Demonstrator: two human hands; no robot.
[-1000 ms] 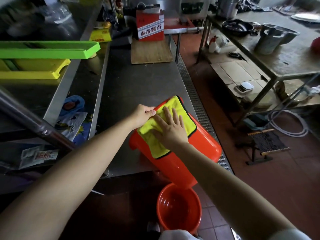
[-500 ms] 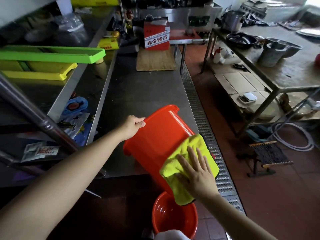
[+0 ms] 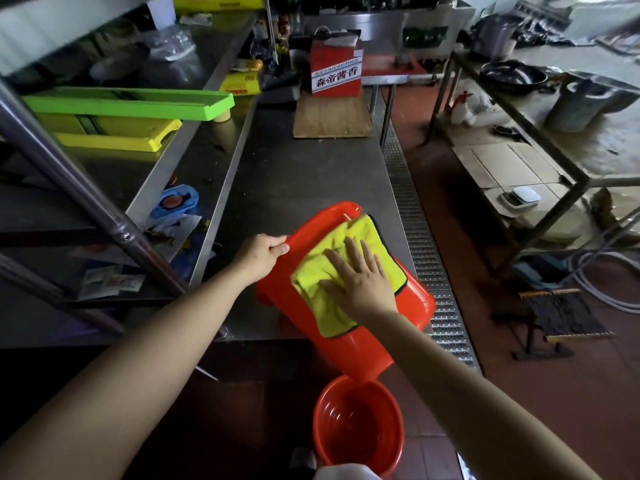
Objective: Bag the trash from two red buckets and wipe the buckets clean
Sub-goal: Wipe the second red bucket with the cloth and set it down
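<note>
At the near edge of the steel bench (image 3: pixel 304 174) a red bucket (image 3: pixel 412 303) lies tipped on its side, its base end overhanging the edge toward the floor and its rim end up on the benchtop. The left hand (image 3: pixel 259 258) grips the rim at the bucket's left side, fingers curled round the lip. The right hand (image 3: pixel 363 282) lies flat on a yellow cloth (image 3: pixel 315 282), fingers straight and spread, pressing the cloth against the bucket's upturned outer wall. The cloth has a dark edging and covers most of that wall, from near the rim down toward the base.

Below the bench edge, on the red tiled floor (image 3: pixel 519 393), stands a second red bucket (image 3: pixel 356 424), upright, mouth open upward, just under the base of the tipped one; whether they touch cannot be told.

At the far end of the bench sit a wooden board (image 3: pixel 332 116) and, behind it, a red box (image 3: pixel 334 71) with a white label. Along the left runs a shelf carrying a green tray (image 3: pixel 131 105) stacked over a yellow tray (image 3: pixel 114 133). A floor grate (image 3: pixel 415 230) runs along the bench's right edge. Across the aisle stands a metal table (image 3: pixel 571 140).
</note>
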